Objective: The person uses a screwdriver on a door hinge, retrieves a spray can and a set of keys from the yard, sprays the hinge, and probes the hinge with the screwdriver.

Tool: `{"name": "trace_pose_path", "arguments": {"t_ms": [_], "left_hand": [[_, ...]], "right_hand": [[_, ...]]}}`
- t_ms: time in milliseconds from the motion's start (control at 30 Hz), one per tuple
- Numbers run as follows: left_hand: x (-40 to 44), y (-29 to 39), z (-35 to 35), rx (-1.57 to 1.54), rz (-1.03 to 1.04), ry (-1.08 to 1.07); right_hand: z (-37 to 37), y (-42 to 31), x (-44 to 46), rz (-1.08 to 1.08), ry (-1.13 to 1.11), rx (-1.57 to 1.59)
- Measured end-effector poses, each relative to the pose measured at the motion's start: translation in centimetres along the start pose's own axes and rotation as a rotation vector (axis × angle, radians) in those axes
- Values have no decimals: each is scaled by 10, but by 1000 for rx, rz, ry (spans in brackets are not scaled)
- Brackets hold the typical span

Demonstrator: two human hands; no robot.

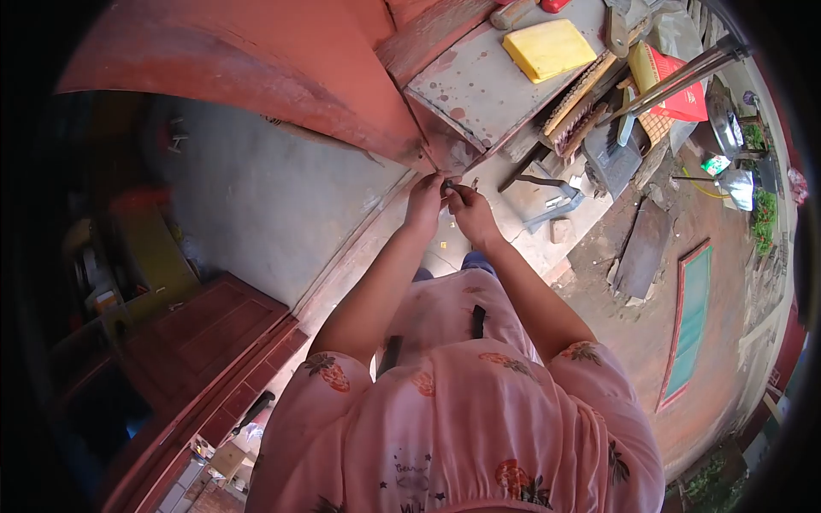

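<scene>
Close together in front of my body, both hands are raised near the corner of the red wall [376, 111]. My left hand [424, 207] is closed, its fingertips pinched at a small dark object [448, 185], whose kind I cannot make out. The fingers of my right hand [473, 215] are closed too and pinch at the same small object from the right. A thin strip or rod runs from the wall corner down towards my left fingertips. Part of the small object is hidden by the fingers.
On the right, a grey slab [466, 90] carries a yellow folded cloth or packet [549, 50]. Beyond it are wood pieces, a red bag [680, 92] and a grey dustpan-like item [614, 158]. A blue-grey metal tool [556, 205] lies lower. A wooden door [205, 338] stands left.
</scene>
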State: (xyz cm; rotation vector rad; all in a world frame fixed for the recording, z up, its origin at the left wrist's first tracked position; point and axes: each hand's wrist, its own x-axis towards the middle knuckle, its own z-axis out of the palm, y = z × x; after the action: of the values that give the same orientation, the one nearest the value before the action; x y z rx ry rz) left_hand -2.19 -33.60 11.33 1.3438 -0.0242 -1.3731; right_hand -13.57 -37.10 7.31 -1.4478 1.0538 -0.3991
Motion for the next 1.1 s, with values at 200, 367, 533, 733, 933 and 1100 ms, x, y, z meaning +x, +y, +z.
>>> {"name": "trace_pose_path", "arguments": {"t_ms": [200,367,533,733,933,1100], "left_hand": [[16,-15,4,23,57,99],[14,-20,6,18,97,103],[18,-24,1,16,96,78],[21,-26,-1,25,95,71],[19,-23,2,10,123,86],[18,-21,4,44,132,98]], "right_hand": [[-7,5,9,33,-52,39],[-9,4,6,48,-33,5],[-7,9,6,60,-35,31],[-7,-12,-1,-66,47,-125],[-4,-17,-2,-123,66,-170],[-8,-35,-4,0,6,-153]]}}
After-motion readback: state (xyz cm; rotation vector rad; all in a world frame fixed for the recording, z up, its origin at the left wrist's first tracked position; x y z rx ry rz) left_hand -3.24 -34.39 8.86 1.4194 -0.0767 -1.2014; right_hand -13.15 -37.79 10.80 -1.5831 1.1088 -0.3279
